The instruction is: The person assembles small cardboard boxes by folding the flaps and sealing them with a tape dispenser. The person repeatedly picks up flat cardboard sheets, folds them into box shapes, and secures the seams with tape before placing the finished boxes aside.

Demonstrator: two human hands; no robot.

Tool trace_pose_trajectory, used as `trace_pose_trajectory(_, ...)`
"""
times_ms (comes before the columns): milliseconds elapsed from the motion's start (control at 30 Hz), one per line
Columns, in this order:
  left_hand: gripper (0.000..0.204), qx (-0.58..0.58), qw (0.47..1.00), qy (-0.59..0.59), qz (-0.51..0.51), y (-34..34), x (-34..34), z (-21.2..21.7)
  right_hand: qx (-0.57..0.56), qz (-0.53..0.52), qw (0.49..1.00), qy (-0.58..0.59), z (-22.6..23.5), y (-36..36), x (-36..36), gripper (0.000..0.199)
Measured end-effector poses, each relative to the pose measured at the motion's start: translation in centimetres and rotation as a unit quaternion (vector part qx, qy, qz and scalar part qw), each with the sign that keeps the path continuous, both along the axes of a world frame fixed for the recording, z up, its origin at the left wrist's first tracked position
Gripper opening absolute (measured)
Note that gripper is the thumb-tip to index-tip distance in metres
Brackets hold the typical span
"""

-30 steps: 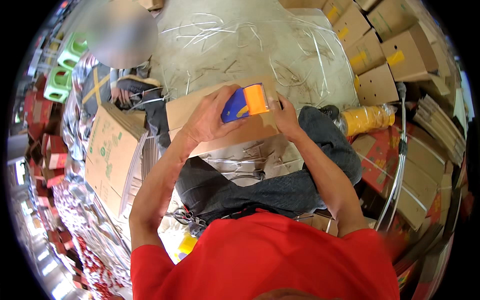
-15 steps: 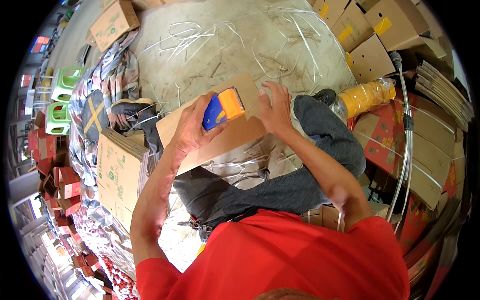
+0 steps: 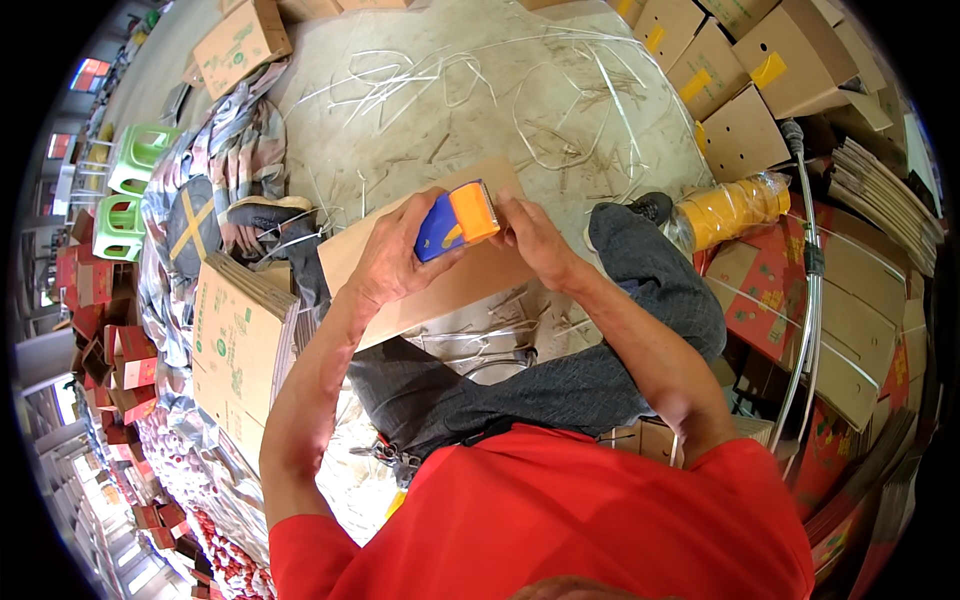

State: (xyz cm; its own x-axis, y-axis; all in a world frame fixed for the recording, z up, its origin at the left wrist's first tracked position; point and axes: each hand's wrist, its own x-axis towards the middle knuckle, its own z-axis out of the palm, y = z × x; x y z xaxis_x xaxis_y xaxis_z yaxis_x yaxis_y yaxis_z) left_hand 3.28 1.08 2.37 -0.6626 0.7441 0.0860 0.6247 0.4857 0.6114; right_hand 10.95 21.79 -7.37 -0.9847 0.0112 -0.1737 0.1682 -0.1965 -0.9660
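A blue and orange tape dispenser [image 3: 455, 222] is gripped in my left hand [image 3: 392, 255], its orange end with a toothed edge turned to the right. Against that edge, the curled fingers of my right hand [image 3: 537, 240] are closed; whatever they pinch is too small or hidden to make out. Beneath both hands lies a brown cardboard box [image 3: 390, 312], tilted across my lap area, with its plain face up. My left palm rests over its left part.
Folded cartons [image 3: 232, 345] stand stacked by my left leg. White strapping scraps [image 3: 420, 80] litter the floor ahead. To the right are a yellow roll in clear wrap [image 3: 728, 212], a metal pole [image 3: 812, 270] and flat red and brown cartons [image 3: 850, 310]. Green stools [image 3: 118, 228] stand far left.
My right hand has moved left to the toothed end of the tape dispenser, and its spread fingers have curled closed there. The dispenser has shifted slightly right in my left hand.
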Motion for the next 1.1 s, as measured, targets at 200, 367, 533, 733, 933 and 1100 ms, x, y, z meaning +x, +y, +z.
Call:
trace_pose_trajectory(200, 0.067, 0.005, 1.000, -0.003, 0.000, 0.1, -0.3, -0.6, -0.050, -0.019, 0.998, 0.025, -0.2, -0.3, 0.2, 0.043)
trace_pose_trajectory(367, 0.080, 0.013, 1.000, -0.011, -0.008, 0.2, -0.5, -1.3, -0.012, -0.040, 0.999, 0.024, 0.2, 0.1, 0.4, 0.037)
trace_pose_trajectory(533, 0.089, -0.049, 0.993, 0.075, -0.072, 0.2, -0.8, -2.2, 0.069, -0.067, 0.995, 0.021, -0.4, 1.6, 0.2, 0.038)
trace_pose_trajectory(733, 0.080, -0.120, 0.983, 0.092, -0.106, 0.8, -1.0, -0.3, 0.134, -0.113, 0.984, 0.022, -4.8, 11.4, -1.1, 0.034)
trace_pose_trajectory(933, 0.077, -0.200, 0.959, 0.100, -0.173, 1.0, -2.5, 1.4, 0.097, -0.102, 0.985, -0.102, -8.9, 17.1, -0.7, 0.038)
trace_pose_trajectory(1100, 0.076, -0.230, 0.950, 0.117, -0.177, 2.0, -2.3, 1.3, 0.105, -0.120, 0.979, -0.124, -10.4, 17.0, 0.5, 0.039)
